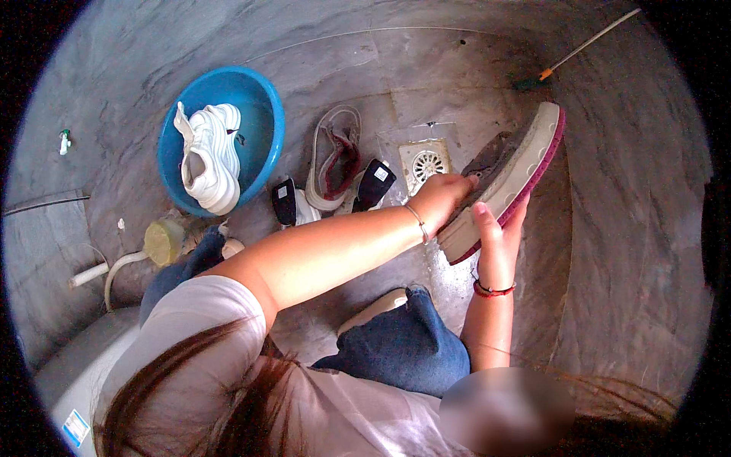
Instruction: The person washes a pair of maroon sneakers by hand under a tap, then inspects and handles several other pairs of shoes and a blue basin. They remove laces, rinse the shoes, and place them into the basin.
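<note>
A shoe with a brown upper, thick beige midsole and maroon outsole (522,171) is held tilted on its side, toe toward the upper right. My left hand (438,200) grips its upper near the heel end, and the fingertips are partly hidden. My right hand (501,228) supports the sole from below, thumb on the midsole. A similar shoe with a maroon lining (310,177) stands on the floor left of my hands. Beside it are black-and-white footwear pieces (284,203) with white labels, partly covered by my left forearm.
A blue plastic basin (265,154) holds white sneakers (211,163). A square floor drain (427,164) lies just beyond my left hand. A long-handled brush (545,74) leans at the upper right. At left are a wall tap (64,143), a yellowish container (164,243) and a white pipe (117,268).
</note>
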{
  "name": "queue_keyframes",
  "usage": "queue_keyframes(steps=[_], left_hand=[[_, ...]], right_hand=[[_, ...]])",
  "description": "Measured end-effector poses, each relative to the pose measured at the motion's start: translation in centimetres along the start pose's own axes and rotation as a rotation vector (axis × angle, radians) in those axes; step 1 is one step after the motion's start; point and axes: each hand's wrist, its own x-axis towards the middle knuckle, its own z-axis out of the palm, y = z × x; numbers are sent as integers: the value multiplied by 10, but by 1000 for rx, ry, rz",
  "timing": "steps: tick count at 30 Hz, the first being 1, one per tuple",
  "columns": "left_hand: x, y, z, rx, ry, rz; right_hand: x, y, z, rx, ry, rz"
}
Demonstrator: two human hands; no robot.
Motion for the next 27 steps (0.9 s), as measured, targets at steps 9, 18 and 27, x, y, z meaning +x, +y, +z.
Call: queue_keyframes(steps=[9,18,27], left_hand=[[-10,10,9,-60,-167,275],[-3,2,7,264,19,454],[7,-10,0,254,78,410]], right_hand=[[0,-2,-1,39,-79,13],[-7,-15,7,112,-118,6],[-10,-16,11,-36,-82,-12]])
